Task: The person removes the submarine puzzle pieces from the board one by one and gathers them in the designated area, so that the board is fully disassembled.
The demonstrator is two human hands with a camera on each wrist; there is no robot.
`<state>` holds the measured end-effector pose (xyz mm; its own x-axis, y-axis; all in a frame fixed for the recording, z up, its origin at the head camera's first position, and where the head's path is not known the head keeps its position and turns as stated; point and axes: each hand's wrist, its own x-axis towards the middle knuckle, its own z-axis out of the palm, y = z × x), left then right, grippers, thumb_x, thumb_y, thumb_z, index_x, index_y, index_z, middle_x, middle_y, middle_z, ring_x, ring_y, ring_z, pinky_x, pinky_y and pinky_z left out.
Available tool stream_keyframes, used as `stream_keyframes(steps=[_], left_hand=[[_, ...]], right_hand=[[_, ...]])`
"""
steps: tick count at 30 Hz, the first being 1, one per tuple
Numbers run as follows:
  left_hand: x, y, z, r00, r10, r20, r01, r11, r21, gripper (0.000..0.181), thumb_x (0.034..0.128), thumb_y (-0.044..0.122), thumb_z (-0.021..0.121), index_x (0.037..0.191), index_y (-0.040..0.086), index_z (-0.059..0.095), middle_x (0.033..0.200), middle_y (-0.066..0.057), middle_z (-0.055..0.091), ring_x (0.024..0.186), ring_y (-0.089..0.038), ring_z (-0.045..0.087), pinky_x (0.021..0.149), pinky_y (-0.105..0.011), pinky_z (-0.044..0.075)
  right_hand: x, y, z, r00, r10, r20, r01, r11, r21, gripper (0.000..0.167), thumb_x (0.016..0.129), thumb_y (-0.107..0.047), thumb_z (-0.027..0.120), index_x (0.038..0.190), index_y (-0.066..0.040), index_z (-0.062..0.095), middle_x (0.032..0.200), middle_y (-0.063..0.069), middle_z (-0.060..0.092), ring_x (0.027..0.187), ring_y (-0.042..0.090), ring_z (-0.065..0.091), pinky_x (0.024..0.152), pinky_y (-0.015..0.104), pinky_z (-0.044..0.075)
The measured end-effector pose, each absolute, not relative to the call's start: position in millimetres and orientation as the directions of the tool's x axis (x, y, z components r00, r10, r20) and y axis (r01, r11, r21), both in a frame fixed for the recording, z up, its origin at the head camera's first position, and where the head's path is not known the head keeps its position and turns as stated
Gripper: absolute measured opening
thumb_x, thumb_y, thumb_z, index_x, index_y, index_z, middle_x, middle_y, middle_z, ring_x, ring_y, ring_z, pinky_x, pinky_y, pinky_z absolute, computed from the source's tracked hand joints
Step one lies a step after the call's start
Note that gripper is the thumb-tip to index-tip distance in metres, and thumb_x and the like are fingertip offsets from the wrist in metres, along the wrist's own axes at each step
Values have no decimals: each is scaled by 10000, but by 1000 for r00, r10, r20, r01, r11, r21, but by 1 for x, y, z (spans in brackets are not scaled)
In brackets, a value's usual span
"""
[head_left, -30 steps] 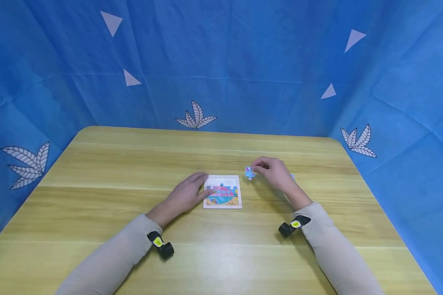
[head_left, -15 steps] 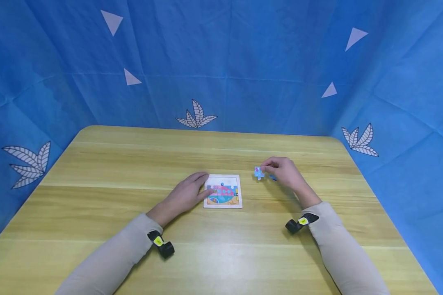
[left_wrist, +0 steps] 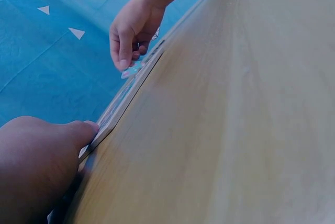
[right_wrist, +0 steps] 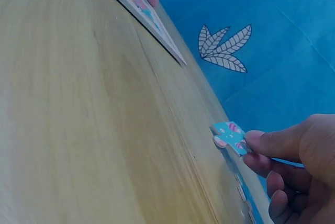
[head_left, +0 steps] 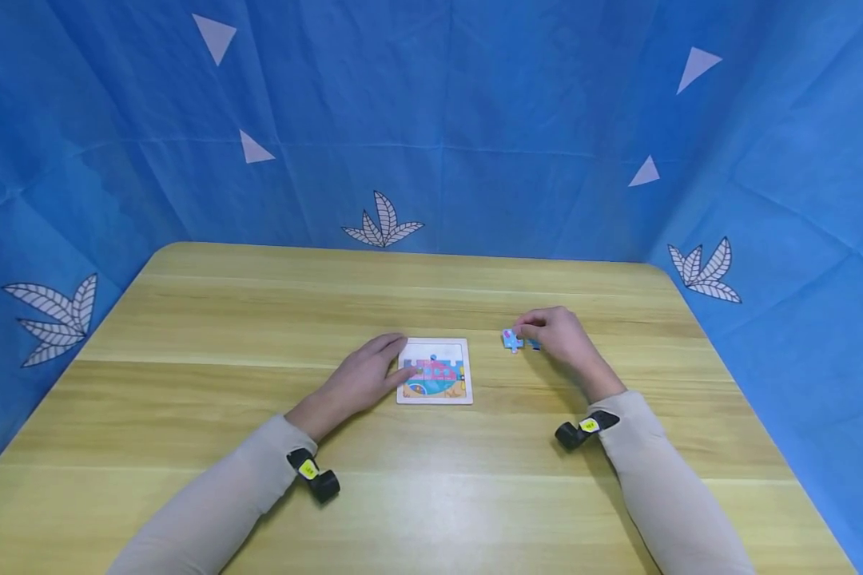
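Note:
A square jigsaw puzzle board (head_left: 435,399) with a white frame lies on the table in the head view. Its lower part shows a pink and teal picture, while the upper part is white. My left hand (head_left: 363,375) rests at the board's left side, its thumb lying over the picture. To the right of the board, my right hand (head_left: 557,335) pinches a light-blue puzzle piece (head_left: 512,340) with pink marks between thumb and forefinger. The right wrist view shows this puzzle piece (right_wrist: 229,136) tilted, a little above the table.
Under and beside my right hand lies another blue puzzle piece (head_left: 534,345), mostly hidden by the fingers. The wooden table (head_left: 431,495) runs back to a blue cloth (head_left: 431,120) with white triangles and leaf prints.
My right hand has moved right, away from the board, with the puzzle piece, then lowered slightly. The left hand and board have stayed in place.

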<state>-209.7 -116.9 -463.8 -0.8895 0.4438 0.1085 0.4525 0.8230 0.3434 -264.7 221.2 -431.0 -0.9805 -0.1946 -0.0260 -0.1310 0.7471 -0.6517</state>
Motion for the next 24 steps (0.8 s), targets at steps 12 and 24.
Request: stream_keyframes(steps=[12,24], left_hand=[[-209,-117,-461,-895,437,87,438,825,358,691,984,485,538,1468,8,415,1499,-148,410,1383,-294,377,1141,-408,311],[-210,-117,-462,-885,452,107,460,819,344,688,983,487,539,1462,5,425,1487,-154,424,1374,-296,390,1136,-409,320]], right_hand=[[-266,221,-433,-979,-204,25,-182,806,-563,207,954,-260,658,1029,-106,774,1057,88,723,1013,286,630,868,458,497],[-266,219,-434,-977,-206,57,-205,825,-527,181,936,-249,685,997,-111,786,998,70,737,916,253,640,795,431,497]])
